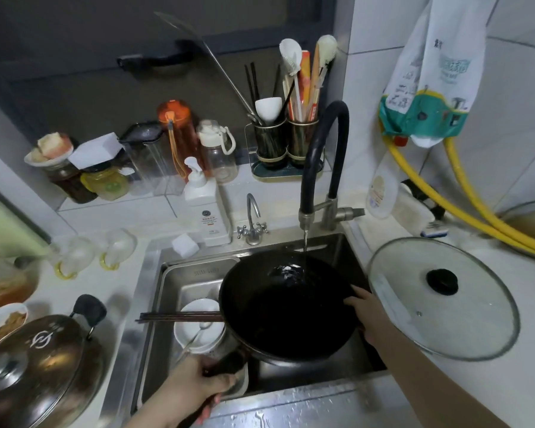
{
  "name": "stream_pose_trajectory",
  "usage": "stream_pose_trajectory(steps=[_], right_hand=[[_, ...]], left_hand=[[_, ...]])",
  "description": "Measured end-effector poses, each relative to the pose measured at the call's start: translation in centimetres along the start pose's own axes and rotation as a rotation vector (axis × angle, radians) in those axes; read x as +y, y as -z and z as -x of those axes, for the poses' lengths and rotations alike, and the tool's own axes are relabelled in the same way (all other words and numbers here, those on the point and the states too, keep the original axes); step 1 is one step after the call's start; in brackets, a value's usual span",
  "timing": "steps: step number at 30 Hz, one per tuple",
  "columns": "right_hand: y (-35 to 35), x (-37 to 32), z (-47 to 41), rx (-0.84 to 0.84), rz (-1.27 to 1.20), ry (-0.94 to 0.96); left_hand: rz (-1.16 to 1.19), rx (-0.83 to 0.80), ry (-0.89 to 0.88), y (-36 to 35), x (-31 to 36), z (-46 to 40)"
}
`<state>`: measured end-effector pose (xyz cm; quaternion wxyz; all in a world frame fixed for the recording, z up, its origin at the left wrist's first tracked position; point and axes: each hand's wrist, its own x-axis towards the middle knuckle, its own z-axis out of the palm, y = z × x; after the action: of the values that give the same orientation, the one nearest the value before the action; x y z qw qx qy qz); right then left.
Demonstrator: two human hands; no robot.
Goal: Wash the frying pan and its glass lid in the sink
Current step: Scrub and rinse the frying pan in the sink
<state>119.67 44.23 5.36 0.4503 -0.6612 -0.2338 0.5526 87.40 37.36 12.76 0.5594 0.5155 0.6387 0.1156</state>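
Observation:
A black frying pan [286, 307] is held over the steel sink [349, 245], tilted slightly. Water runs from the black hose faucet [306, 217] into the pan's far side. My left hand [195, 389] is shut on the pan's dark handle at the sink's front edge. My right hand [368, 316] grips the pan's right rim, fingers inside the rim. The glass lid [442, 298] with a black knob lies flat on the counter to the right of the sink, untouched.
In the sink's left part sit a white bowl [198, 330] with a spoon, and dark chopsticks [179, 318] across it. A steel pot lid [34, 366] is at front left. A soap bottle [207, 208], small tap [252, 222], utensil holder [286, 143] and yellow hoses [464, 208] line the back.

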Motion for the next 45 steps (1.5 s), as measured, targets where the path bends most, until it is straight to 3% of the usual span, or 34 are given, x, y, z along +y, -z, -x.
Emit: stream_pose_trajectory(steps=[10, 18, 24, 35, 41, 45], right_hand=[[1.9, -4.3, -3.9, 0.027, 0.057, 0.163], [1.8, -10.8, -10.0, 0.019, 0.132, 0.199], [2.6, -11.4, -17.1, 0.070, 0.308, 0.141], [1.5, -12.1, -13.0, -0.032, 0.363, 0.293], [1.7, -8.7, -11.0, -0.120, 0.393, 0.195], [1.5, -7.0, -8.6, -0.102, 0.229, 0.083]], left_hand=[[0.054, 0.227, -0.080, -4.7, -2.6, -2.6], [0.133, 0.218, -0.075, -6.2, 0.5, -4.5], [0.137, 0.234, -0.076, -6.7, 2.5, -5.9], [0.052, 0.270, -0.105, -6.7, 2.9, -7.0], [-0.121, 0.285, -0.125, -4.7, 2.1, -6.3], [-0.313, 0.299, -0.166, -2.3, 1.1, -5.3]])
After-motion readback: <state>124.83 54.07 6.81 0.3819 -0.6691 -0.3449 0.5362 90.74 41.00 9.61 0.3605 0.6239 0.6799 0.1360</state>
